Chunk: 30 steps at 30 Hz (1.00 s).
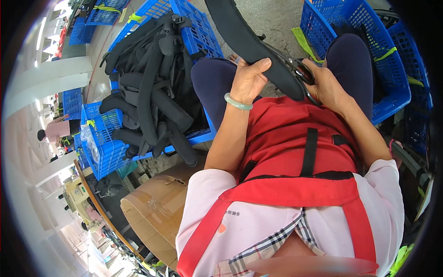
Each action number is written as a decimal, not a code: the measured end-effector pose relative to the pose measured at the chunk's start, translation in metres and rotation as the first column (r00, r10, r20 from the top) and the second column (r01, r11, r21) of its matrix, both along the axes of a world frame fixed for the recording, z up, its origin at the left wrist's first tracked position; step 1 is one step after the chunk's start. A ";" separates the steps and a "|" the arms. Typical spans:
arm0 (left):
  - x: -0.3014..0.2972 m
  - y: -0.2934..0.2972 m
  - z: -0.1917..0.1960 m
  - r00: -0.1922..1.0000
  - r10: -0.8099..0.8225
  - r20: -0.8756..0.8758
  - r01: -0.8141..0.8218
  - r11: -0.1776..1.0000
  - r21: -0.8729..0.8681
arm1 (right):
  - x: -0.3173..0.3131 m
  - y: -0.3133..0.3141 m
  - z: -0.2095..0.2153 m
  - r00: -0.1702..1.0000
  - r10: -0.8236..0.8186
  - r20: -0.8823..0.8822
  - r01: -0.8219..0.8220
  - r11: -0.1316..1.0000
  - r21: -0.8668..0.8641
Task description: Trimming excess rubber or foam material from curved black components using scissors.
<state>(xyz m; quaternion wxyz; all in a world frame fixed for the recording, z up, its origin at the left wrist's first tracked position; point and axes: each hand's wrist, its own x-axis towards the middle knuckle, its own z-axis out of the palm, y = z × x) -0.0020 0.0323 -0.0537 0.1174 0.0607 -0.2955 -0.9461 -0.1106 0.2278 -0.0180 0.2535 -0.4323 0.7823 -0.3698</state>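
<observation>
A long black padded strap [242, 39] runs from the top edge of the picture down over my lap. My left hand [249, 78] is closed round its edge, thumb on top. Close to the strap's lower right edge, my right hand [325, 85] grips a pair of scissors [302, 71] by the black handles. The blades lie against or partly behind the strap, so how far apart they are cannot be told. Under both hands spreads my red apron [286, 134].
A blue crate [200, 34] heaped with black padded straps [147, 94] stands at my left. Another blue crate [387, 92] is at my right. A smaller blue crate [99, 159] and a cardboard box [152, 212] sit farther left. A person [57, 129] is in the background.
</observation>
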 end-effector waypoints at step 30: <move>-0.002 -0.003 0.002 0.998 0.034 0.046 -0.036 0.999 0.039 | 0.008 -0.009 0.000 0.999 -0.011 -0.033 0.011 1.000 0.003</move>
